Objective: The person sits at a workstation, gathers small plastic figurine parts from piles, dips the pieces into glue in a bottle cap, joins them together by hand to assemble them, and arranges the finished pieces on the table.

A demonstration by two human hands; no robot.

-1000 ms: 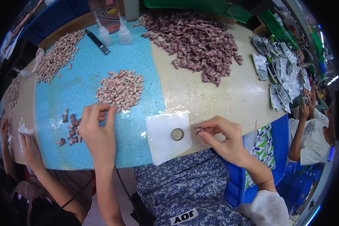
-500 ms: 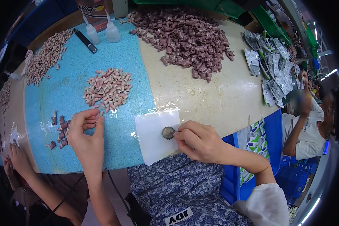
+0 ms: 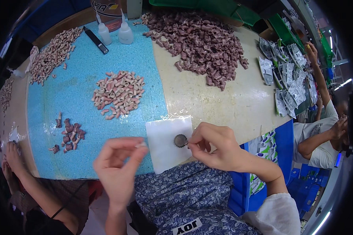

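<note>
My left hand (image 3: pixel 121 164) is closed in a pinch on a small pale tube piece (image 3: pixel 140 145), raised just left of a white sheet (image 3: pixel 159 149). On that sheet rests a round crimped bottle cap (image 3: pixel 180 140), its hollow side up. The fingertips of my right hand (image 3: pixel 215 147) are pinched at the cap's right edge; what they hold, if anything, is too small to tell. Beyond my left hand lies a pile of pink-and-white tube pieces (image 3: pixel 119 94). Several brown pieces joined with pale ones (image 3: pixel 71 135) lie farther left.
A large heap of brown pieces (image 3: pixel 208 43) lies at the far side. Two squeeze bottles (image 3: pixel 125 33) and a black pen-like tool (image 3: pixel 95 40) stand or lie at the back left. Silver-green packets (image 3: pixel 292 78) cover the right end. Other people's hands (image 3: pixel 15 158) show at left.
My left hand has moved right from beside the pink pile to the white sheet with the pale tube piece. The right hand has stayed by the cap, shifting slightly.
</note>
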